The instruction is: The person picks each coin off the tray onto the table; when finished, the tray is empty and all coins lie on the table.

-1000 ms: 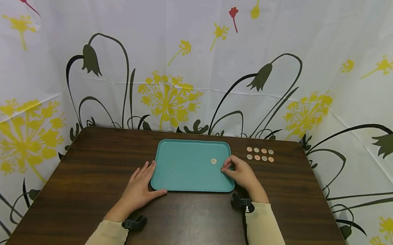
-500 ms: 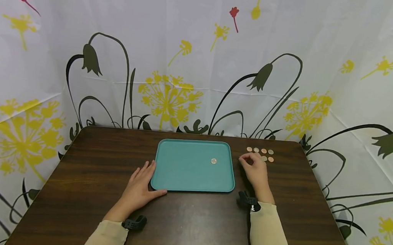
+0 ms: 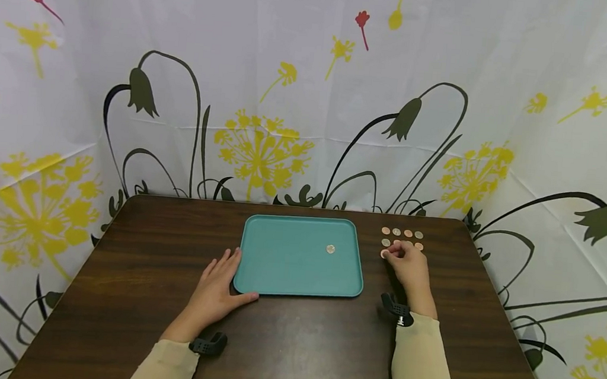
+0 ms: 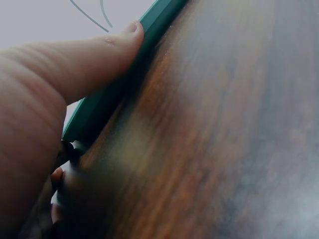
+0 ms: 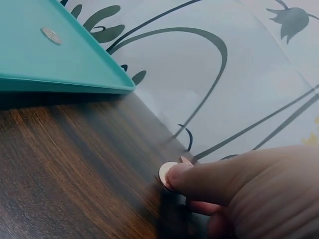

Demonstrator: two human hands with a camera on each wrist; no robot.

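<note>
A teal tray (image 3: pixel 287 259) lies in the middle of a dark wooden table (image 3: pixel 291 343). One silver coin (image 3: pixel 330 249) rests on the tray's right part and also shows in the right wrist view as the silver coin (image 5: pixel 51 35). My right hand (image 3: pixel 392 253) is to the right of the tray, thumb and curled fingers pinching a copper coin (image 5: pixel 167 174) at the table surface. My left hand (image 3: pixel 219 281) lies flat by the tray's front left corner. Its thumb (image 4: pixel 99 55) touches the tray's edge (image 4: pixel 107 102).
Several copper and silver coins (image 3: pixel 401 233) lie in two rows on the table just beyond my right hand. A flower-printed white curtain (image 3: pixel 311 95) closes in the table at the back and sides. Black wrist cameras (image 3: pixel 208 345) sit on both sleeves.
My right hand has left the tray's right edge and moved right to the rows of coins, where it now pinches a copper coin. The left hand has stayed still.
</note>
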